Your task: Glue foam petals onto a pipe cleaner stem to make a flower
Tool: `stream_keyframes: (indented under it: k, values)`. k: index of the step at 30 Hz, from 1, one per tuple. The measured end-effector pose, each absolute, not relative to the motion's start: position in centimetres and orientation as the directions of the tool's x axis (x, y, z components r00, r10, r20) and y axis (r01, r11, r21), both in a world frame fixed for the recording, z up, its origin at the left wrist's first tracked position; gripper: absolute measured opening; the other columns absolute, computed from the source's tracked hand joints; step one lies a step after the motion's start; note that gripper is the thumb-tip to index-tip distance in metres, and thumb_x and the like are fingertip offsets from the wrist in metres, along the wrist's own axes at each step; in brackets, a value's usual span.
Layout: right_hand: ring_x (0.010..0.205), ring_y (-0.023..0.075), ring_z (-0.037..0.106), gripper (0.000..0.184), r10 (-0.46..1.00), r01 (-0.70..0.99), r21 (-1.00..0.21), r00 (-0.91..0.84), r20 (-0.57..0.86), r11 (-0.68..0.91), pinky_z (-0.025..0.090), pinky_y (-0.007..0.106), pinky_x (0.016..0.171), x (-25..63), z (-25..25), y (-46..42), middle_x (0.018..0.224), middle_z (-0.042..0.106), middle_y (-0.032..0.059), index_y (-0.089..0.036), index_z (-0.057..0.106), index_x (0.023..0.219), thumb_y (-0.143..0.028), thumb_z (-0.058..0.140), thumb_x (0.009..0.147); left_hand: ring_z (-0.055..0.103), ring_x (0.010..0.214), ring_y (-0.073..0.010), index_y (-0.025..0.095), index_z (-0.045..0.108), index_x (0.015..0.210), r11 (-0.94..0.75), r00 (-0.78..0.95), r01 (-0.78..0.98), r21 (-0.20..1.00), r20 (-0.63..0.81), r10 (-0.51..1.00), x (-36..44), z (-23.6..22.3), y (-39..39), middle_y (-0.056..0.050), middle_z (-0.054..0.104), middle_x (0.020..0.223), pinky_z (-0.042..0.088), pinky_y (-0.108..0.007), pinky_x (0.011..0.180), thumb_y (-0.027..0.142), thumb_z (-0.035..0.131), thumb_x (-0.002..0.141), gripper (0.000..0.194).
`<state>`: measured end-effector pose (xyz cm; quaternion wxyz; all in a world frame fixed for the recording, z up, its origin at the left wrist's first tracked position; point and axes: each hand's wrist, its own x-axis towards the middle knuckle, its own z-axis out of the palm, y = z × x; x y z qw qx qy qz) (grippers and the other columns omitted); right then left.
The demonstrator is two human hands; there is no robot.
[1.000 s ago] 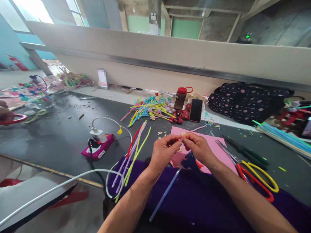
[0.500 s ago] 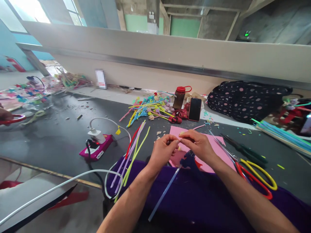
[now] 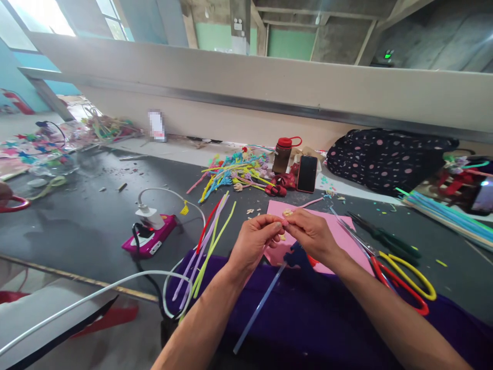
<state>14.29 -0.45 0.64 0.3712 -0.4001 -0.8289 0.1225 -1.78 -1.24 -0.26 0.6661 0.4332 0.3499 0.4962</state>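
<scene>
Raw concrete beams and pale green panels rise beyond a long cream partition, and below it a dark desk [image 3: 92, 205] stretches across the room. At its near edge, two bare hands meet over a pink foam-like sheet [image 3: 339, 226].

The left hand [image 3: 252, 241] has its grip closed, thumb and forefinger pinching a small pink piece [image 3: 285, 223]; the right hand [image 3: 314, 234] pinches the same piece from the other side, its grip closed too. That piece sits right between the two sets of fingertips, above the sheet. Half a second ago the fingertips were bunched in much the same spot; now the pink shows more plainly between them, and a pale pink strand [image 3: 263, 253] has come into sight along the underside of the left hand.

Just below the hands lies a dark blue tool [image 3: 296, 255] with a translucent stick [image 3: 259, 311] reaching over purple cloth [image 3: 308, 313]. Scissors with red and yellow handles [image 3: 404, 280] lie to the right, green-handled pliers [image 3: 389, 240] beside them. Lilac, yellow-green and red fuzzy stems [image 3: 204, 252] lie left of the hands, near a magenta power strip [image 3: 150, 237].

Everything has slid slightly leftward in view, so another person's hand [image 3: 4, 192], at the far left by a red handle [image 3: 17, 204], shows less than before.
</scene>
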Motion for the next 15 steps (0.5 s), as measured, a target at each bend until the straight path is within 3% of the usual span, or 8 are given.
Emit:
stream_keyframes:
  k: [3,6,10,15]
  values:
    - [0.059,0.0112,0.051,0.019,0.838,0.444,-0.718,-0.380,0.391,0.536,0.039,0.022,0.054,14.2,1.4,-0.6,0.065,0.055,0.0002,-0.018,0.065,0.075,-0.026,0.051,0.084,0.048,0.051,-0.0064,0.014,0.064,0.077,0.107,0.270,-0.397,0.911,0.005,0.963,-2.1,-0.1,-1.3,0.001,0.058,0.064,0.038,-0.020,0.050,0.028,0.069,0.064,0.019]
    - [0.050,0.0082,0.044,0.018,0.873,0.327,-0.852,-0.413,0.260,0.409,0.035,0.020,0.047,14.2,1.8,-0.9,0.057,0.048,-0.0030,-0.017,0.064,0.070,-0.026,0.053,0.081,0.044,0.047,-0.0049,0.015,0.065,0.082,0.154,0.336,-0.408,0.900,-0.009,0.942,-2.4,-0.3,-1.2,0.003,0.054,0.058,0.035,-0.019,0.048,0.024,0.072,0.061,0.024]
    - [0.045,0.0062,0.039,0.017,0.877,0.194,-0.944,-0.454,0.155,0.267,0.033,0.019,0.045,14.4,1.8,-0.8,0.052,0.045,-0.0046,-0.015,0.062,0.064,-0.025,0.056,0.078,0.043,0.048,-0.0045,0.017,0.067,0.089,0.122,0.363,-0.342,0.932,0.012,0.932,-2.6,-0.5,-1.1,0.004,0.053,0.056,0.030,-0.018,0.047,0.020,0.073,0.060,0.030]
    - [0.037,0.0046,0.036,0.018,0.842,0.047,-0.998,-0.537,-0.049,-0.029,0.026,0.018,0.038,14.8,1.2,-0.3,0.045,0.044,-0.0062,-0.014,0.060,0.063,-0.030,0.063,0.071,0.053,0.058,-0.0102,0.016,0.069,0.085,0.085,0.358,-0.298,0.951,0.029,0.933,-2.4,-0.6,-1.3,-0.002,0.063,0.069,0.034,-0.021,0.051,0.024,0.073,0.061,0.026]
